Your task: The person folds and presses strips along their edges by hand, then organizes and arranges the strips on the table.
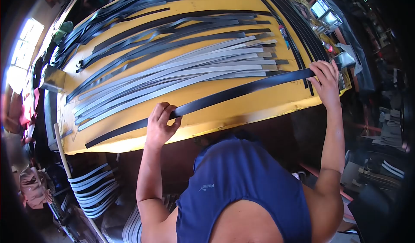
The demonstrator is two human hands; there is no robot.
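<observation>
A long black strip [242,90], probably leather or a similar material, runs slantwise along the near side of the yellow table [225,118]. My left hand [161,121] pinches it left of its middle, fingers over the top and thumb on the near side. Close to the strip's right end, my right hand [325,81] has its fingers bent over it, with the thumb below. The strip's left end lies on the table near the front left corner. Just beyond it rests a fanned pile of pale grey strips [173,76].
More dark strips [173,35] lie behind the grey ones, and a heap of black strips [95,29] sits at the back left. Long black lengths [298,27] cross the right side. Striped bands [93,190] hang on a pole at lower left. A metal block [52,78] stands at the left edge.
</observation>
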